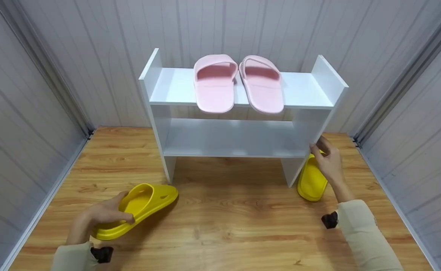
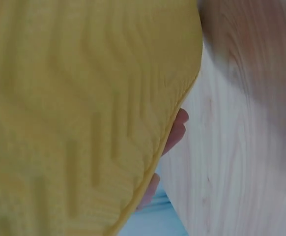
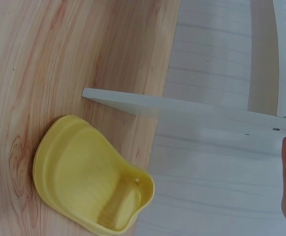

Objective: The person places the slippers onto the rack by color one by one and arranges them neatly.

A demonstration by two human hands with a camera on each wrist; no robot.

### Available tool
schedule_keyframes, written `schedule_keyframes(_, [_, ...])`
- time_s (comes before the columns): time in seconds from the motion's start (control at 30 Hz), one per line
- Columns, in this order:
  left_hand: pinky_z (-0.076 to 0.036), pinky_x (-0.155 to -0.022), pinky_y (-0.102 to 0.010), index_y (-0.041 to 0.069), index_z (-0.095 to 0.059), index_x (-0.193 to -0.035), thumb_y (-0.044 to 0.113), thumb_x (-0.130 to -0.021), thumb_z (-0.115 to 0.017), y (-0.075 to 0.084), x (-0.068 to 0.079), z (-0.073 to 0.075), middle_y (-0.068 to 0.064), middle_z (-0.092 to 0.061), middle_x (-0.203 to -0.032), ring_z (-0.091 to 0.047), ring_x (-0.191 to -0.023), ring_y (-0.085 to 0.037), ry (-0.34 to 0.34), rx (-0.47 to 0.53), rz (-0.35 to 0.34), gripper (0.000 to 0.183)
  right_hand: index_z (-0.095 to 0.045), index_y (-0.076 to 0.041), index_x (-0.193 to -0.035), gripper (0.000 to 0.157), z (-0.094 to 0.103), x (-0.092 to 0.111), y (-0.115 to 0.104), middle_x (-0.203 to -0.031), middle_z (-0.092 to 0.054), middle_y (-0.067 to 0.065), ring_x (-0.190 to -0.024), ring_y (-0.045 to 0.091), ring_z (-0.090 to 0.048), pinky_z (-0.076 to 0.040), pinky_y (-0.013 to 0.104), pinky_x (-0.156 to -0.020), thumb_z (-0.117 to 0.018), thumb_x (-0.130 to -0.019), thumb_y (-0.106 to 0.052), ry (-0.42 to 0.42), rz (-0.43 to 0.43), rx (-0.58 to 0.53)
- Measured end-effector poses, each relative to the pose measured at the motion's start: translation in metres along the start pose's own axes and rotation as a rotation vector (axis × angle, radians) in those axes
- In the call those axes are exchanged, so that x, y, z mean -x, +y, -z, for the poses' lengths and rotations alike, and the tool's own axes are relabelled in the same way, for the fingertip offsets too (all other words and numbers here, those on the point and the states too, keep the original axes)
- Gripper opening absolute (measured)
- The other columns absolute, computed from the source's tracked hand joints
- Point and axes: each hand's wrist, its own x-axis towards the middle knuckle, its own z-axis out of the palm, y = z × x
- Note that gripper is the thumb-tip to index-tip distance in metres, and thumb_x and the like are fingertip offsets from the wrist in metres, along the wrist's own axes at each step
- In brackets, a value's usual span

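My left hand (image 1: 105, 211) grips a yellow slipper (image 1: 158, 199) by the sides of its heel end, low at the front left; the slipper is tilted off the floor. In the left wrist view its ridged sole (image 2: 84, 108) fills most of the picture, with fingertips (image 2: 174, 135) showing past the edge. Another yellow slipper (image 1: 312, 180) lies on the floor beside the right leg of a white rack (image 1: 228, 137). Above that slipper, my right hand (image 1: 330, 162) touches the rack's right side panel (image 3: 182, 108) with extended fingers, apart from the slipper.
Two pink slippers (image 1: 215, 94) stand side by side on the rack's top shelf, heels toward me and slightly past the front edge. The wood floor (image 1: 224, 226) is bounded by a panelled back wall (image 1: 92, 75) and side walls.
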Motion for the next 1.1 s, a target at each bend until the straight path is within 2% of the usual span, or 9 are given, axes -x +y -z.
schedule_keyframes(0.1, [-0.03, -0.075, -0.038, -0.006, -0.008, -0.137, 0.029, -0.069, -0.067, 0.007, -0.002, -0.003, -0.013, -0.045, -0.102, -0.041, -0.088, -0.025, -0.02, 0.022, -0.054, 0.097, -0.049, 0.007, -0.12, 0.034, 0.0, 0.0, 0.001, -0.108, -0.056, 0.024, -0.098, 0.019, -0.054, -0.046, 0.019, -0.072, -0.051, -0.088, -0.005, 0.0, 0.004, -0.005])
schedule_keyframes(0.3, [-0.028, -0.078, -0.039, -0.005, -0.008, -0.137, 0.026, -0.069, -0.069, 0.021, -0.004, -0.007, -0.014, -0.043, -0.111, -0.039, -0.091, -0.025, -0.038, 0.052, -0.179, 0.097, -0.05, 0.007, -0.12, 0.034, -0.001, 0.0, -0.001, -0.108, -0.056, 0.023, -0.098, 0.019, -0.054, -0.046, 0.018, -0.072, -0.051, -0.088, -0.005, 0.007, -0.002, 0.021])
schedule_keyframes(0.5, [-0.029, -0.076, -0.038, -0.006, -0.013, -0.136, 0.025, -0.067, -0.07, 0.03, -0.003, -0.01, -0.013, -0.041, -0.109, -0.039, -0.088, -0.025, -0.033, 0.007, -0.309, 0.095, -0.049, 0.006, -0.121, 0.035, -0.001, 0.0, 0.001, -0.109, -0.056, 0.022, -0.099, 0.024, -0.054, -0.046, 0.017, -0.072, -0.051, -0.088, -0.006, 0.01, -0.01, 0.034])
schedule_keyframes(0.77, [-0.032, -0.072, -0.035, -0.002, -0.008, -0.138, 0.021, -0.068, -0.07, 0.04, 0.001, -0.01, -0.013, -0.039, -0.104, -0.041, -0.083, -0.024, -0.082, 0.07, -0.389, 0.096, -0.05, 0.0, -0.122, 0.036, 0.003, -0.004, 0.027, -0.109, -0.058, 0.018, -0.099, 0.019, -0.055, -0.046, 0.019, -0.073, -0.053, -0.089, -0.014, 0.019, -0.013, 0.054])
schedule_keyframes(0.93, [-0.033, -0.072, -0.036, 0.0, -0.006, -0.139, 0.021, -0.07, -0.069, 0.048, -0.001, -0.01, -0.014, -0.039, -0.105, -0.041, -0.084, -0.025, -0.1, 0.102, -0.472, 0.095, -0.049, -0.001, -0.124, 0.039, 0.003, -0.005, 0.031, -0.111, -0.057, 0.018, -0.102, 0.025, -0.053, -0.046, 0.02, -0.074, -0.053, -0.089, -0.017, 0.016, -0.005, 0.056])
schedule_keyframes(1.1, [-0.035, -0.072, -0.036, 0.004, -0.006, -0.14, 0.023, -0.069, -0.07, 0.06, -0.004, -0.011, -0.015, -0.037, -0.112, -0.042, -0.084, -0.025, -0.042, 0.101, -0.514, 0.097, -0.048, -0.002, -0.125, 0.039, 0.003, -0.004, 0.03, -0.112, -0.056, 0.017, -0.103, 0.024, -0.053, -0.046, 0.019, -0.074, -0.051, -0.09, -0.018, 0.008, -0.019, 0.073])
